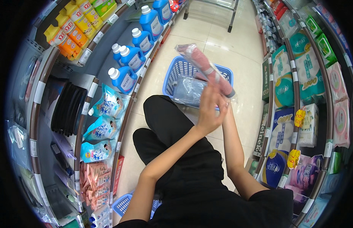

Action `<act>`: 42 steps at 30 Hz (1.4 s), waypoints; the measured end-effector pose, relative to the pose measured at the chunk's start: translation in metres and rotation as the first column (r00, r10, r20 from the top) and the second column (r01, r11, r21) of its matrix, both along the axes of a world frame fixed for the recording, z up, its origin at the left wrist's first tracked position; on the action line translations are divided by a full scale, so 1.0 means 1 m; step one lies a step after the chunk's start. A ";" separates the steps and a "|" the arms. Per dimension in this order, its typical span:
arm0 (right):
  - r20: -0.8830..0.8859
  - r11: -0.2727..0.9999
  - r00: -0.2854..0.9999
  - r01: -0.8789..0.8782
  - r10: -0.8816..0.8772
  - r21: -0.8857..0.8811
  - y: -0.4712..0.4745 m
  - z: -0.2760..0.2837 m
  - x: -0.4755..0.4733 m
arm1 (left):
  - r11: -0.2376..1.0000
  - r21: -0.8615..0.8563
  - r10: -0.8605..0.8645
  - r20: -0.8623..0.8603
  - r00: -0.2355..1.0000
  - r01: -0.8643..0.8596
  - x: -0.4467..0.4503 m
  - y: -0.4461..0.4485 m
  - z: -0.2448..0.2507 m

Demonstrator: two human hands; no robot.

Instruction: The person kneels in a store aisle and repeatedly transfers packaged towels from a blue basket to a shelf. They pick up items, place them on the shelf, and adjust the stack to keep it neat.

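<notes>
A pink rolled fabric-like bundle in clear plastic (204, 64) is held tilted over a blue plastic shopping basket (168, 76) on the floor. My right hand (223, 100) grips its lower end, the fingers mostly hidden behind my other hand. My left hand (210, 109) lies across the front of that grip, thumb spread and fingers extended; blur hides whether it presses on the wrapping. Inside the basket rests a clear plastic package with greyish-blue contents (189, 88). Part of another pinkish item shows beside it, under the bundle.
Shelves on the left carry blue detergent bottles (133, 59), detergent pouches (103, 128) and yellow bottles (79, 17). Toilet-roll packs (307, 67) fill the right shelves. A second blue basket (122, 203) stands behind me at lower left. Metal legs (233, 17) stand ahead in the aisle.
</notes>
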State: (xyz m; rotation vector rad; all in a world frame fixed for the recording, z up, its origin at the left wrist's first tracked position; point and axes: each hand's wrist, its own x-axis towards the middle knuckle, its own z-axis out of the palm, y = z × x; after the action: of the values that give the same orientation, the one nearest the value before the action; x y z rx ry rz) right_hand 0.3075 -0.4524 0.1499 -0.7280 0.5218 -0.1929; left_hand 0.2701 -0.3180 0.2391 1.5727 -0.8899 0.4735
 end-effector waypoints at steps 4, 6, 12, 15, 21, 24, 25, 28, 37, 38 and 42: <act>0.394 0.946 0.918 -0.167 0.046 0.280 -0.003 0.021 0.018 | 0.844 -0.522 -0.225 -0.559 0.798 -0.127 0.032 0.036 0.014; 0.417 0.984 0.908 -0.114 0.047 0.138 0.002 0.032 0.028 | 0.715 -0.658 -0.445 -0.689 0.572 -0.237 0.051 0.064 0.018; 0.608 0.997 0.792 -0.071 0.050 0.009 0.031 0.084 0.051 | 0.732 -0.656 -0.531 -0.717 0.452 -0.183 0.075 0.116 0.018; 0.655 0.921 0.754 -0.285 0.045 0.265 0.049 0.101 0.060 | 0.658 -0.713 -0.598 -0.690 0.407 -0.241 0.077 0.125 0.018; 0.401 0.892 0.829 -0.449 0.390 0.061 0.088 0.102 0.083 | 0.599 -0.679 -0.547 -0.734 0.402 -0.424 0.090 0.153 0.033; 0.219 0.826 0.857 -0.510 0.466 0.239 0.106 0.102 0.102 | 0.678 -0.658 -0.438 -0.720 0.539 -0.328 0.085 0.172 0.051; 0.278 0.788 0.827 -0.556 0.489 0.266 0.113 0.103 0.107 | 0.688 -0.662 -0.425 -0.700 0.574 -0.299 0.083 0.181 0.059; 0.353 0.727 0.782 -0.615 0.513 0.307 0.139 0.106 0.116 | 0.779 -0.542 -0.255 -0.733 0.630 -0.316 0.083 0.199 0.082; 0.401 0.222 0.519 -0.778 0.755 0.588 0.168 0.119 0.137 | 0.866 -0.117 0.302 -0.654 0.693 -0.487 0.094 0.244 0.124; 0.385 0.264 0.519 -0.795 0.763 0.547 0.170 0.120 0.136 | 0.871 -0.061 0.342 -0.638 0.690 -0.488 0.095 0.254 0.128; 0.174 0.416 0.507 -0.825 0.844 0.383 0.180 0.129 0.136 | 0.817 0.083 0.509 -0.568 0.647 -0.570 0.098 0.281 0.134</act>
State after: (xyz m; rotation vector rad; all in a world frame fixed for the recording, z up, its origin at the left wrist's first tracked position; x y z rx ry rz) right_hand 0.4438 -0.2726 0.2787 -0.4824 0.1628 0.8957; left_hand 0.3681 -0.0365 0.3731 1.7358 0.0951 0.4142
